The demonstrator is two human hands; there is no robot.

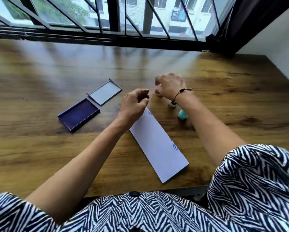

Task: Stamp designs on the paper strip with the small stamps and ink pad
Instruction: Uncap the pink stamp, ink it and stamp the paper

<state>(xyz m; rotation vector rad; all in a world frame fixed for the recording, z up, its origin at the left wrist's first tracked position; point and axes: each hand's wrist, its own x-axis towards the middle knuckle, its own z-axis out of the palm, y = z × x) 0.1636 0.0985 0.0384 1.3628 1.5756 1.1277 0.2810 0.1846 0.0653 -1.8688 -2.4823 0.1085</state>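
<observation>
Lying diagonally under the loosely curled, empty left hand (134,102), paper strip (158,144), long axis near-right to far-left; right hand (169,86) half-curled beyond, grip unclear; open ink pad (79,113) leftward, lid (104,92) beside.

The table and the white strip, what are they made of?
The table looks like wood or a wood-look board: brown grain streaks, slight sheen from the window. The white strip looks like matte paper: thin, flat, with blue stamp marks.
</observation>
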